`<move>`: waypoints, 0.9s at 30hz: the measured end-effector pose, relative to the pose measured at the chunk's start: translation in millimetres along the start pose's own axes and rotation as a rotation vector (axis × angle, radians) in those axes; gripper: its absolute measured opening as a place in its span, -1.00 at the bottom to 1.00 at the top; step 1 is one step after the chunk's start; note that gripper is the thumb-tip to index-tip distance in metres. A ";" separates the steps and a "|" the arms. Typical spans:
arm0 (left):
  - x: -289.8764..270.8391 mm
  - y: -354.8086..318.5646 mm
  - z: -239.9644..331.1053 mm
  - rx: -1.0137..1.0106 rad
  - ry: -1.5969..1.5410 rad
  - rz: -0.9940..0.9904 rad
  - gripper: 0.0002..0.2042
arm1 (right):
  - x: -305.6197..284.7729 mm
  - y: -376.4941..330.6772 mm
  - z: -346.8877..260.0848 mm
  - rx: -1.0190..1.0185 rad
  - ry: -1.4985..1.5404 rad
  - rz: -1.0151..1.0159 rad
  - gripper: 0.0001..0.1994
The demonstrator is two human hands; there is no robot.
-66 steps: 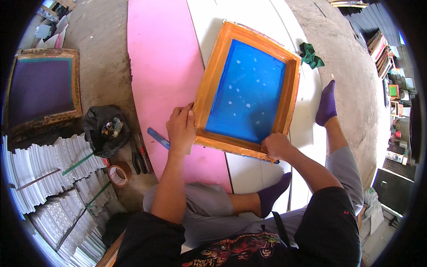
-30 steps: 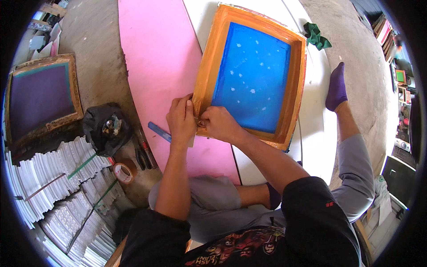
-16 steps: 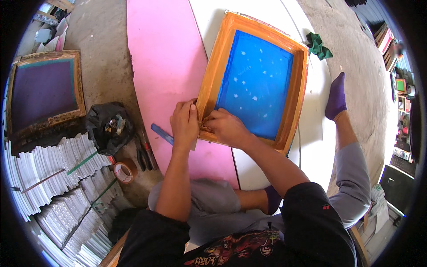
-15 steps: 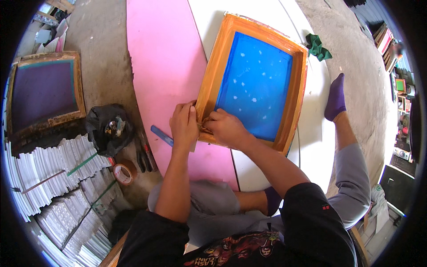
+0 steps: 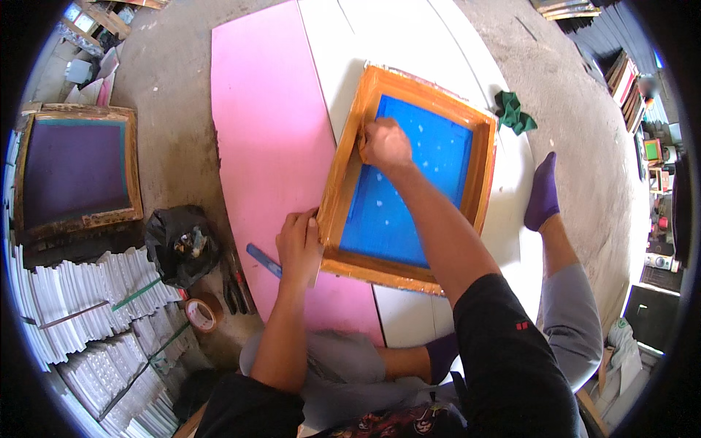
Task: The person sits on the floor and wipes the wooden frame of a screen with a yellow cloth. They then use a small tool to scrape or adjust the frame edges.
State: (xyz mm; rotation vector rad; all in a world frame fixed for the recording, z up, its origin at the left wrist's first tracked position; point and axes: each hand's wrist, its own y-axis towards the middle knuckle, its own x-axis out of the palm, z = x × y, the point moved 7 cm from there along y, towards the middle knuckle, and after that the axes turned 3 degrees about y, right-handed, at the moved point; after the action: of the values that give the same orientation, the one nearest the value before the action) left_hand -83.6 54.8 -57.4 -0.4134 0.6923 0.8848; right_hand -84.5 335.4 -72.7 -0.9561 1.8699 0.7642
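A wooden screen-printing frame [image 5: 337,182] with blue mesh [image 5: 409,219] lies tilted on the board before me. Pale star-like spots dot the mesh. My left hand [image 5: 298,241] grips the frame's near left corner, and a pale flat edge shows beneath the wrist. Inside the frame, my right hand [image 5: 387,142] is closed against the far part of the left inner side. Between its fingers and the wood shows a crumpled brown scrap [image 5: 362,150], mostly hidden; its material I cannot make out. A blue-handled tool [image 5: 263,260] lies left of my left hand.
The frame rests on pink [image 5: 266,131] and white panels. A green cloth [image 5: 515,113] lies beyond its right side. Leftward on the floor are a brown tape roll [image 5: 203,314], a black bag [image 5: 182,244], white stacks [image 5: 95,292] and another framed screen [image 5: 77,168].
My right hand has moved away from me along the frame's left inner side, from the near corner, with the brown scrap. My left hand stays at the near left corner.
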 end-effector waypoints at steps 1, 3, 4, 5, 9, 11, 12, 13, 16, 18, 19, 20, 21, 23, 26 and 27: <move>2.3 0.4 -2.1 0.022 0.014 0.009 -0.68 | 9.2 -4.5 0.8 0.020 -0.007 -0.018 -0.88; 3.5 0.2 -3.9 0.024 0.012 0.012 -0.68 | 19.3 -31.0 -10.0 -0.091 0.032 0.052 -0.94; 0.9 -0.8 -4.1 -0.002 0.001 0.009 -0.68 | 19.2 -49.1 -23.3 -0.227 0.084 0.135 -0.97; -1.2 -2.0 -3.4 -0.029 -0.010 0.004 -0.67 | 14.7 -53.4 -30.5 -0.236 0.135 0.138 -0.97; -5.4 -2.7 5.1 -0.071 -0.017 -0.046 -0.64 | 8.5 -24.0 -17.5 -0.147 0.135 0.179 -0.95; -2.6 0.0 2.1 -0.073 -0.023 -0.055 -0.62 | 5.7 12.2 0.5 -0.057 0.060 0.181 -0.90; -2.1 -0.1 1.0 -0.087 -0.040 -0.064 -0.62 | 3.7 29.0 7.7 -0.019 0.039 0.161 -0.87; -1.2 0.5 2.8 -0.101 -0.060 -0.075 -0.62 | 2.4 43.1 17.3 0.021 0.015 0.141 -0.84; 0.0 -0.8 -1.7 -0.090 -0.040 -0.096 -0.60 | -3.7 73.6 28.4 0.012 -0.031 0.185 -0.82; 3.4 -0.3 -4.0 -0.073 -0.031 -0.091 -0.60 | -8.8 88.7 34.6 0.037 -0.069 0.215 -0.85; 3.5 -0.8 -4.6 -0.075 -0.037 -0.077 -0.61 | -11.7 91.4 33.5 0.052 -0.085 0.228 -0.86; 3.2 -1.2 -4.6 -0.075 -0.044 -0.065 -0.62 | -10.6 92.0 33.2 0.081 -0.076 0.193 -0.85; 2.2 -1.6 -4.1 -0.070 -0.046 -0.052 -0.62 | -9.3 92.1 32.7 0.111 -0.067 0.158 -0.85; -0.5 -0.8 -1.9 -0.061 -0.056 -0.021 -0.62 | -4.0 88.6 27.9 0.167 -0.042 0.068 -0.85; -1.4 -0.9 -2.9 -0.026 0.001 -0.024 -0.63 | 5.6 66.8 21.0 0.169 -0.015 -0.052 -0.84; -0.5 -1.9 -5.6 -0.058 -0.009 -0.051 -0.62 | 4.5 63.3 18.0 0.111 -0.024 -0.059 -0.82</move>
State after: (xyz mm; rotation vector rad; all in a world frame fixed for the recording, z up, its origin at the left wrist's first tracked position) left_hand -84.4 50.2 -60.9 -0.4766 0.6465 0.8597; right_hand -131.9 381.0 -76.4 -0.9230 1.8354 0.6273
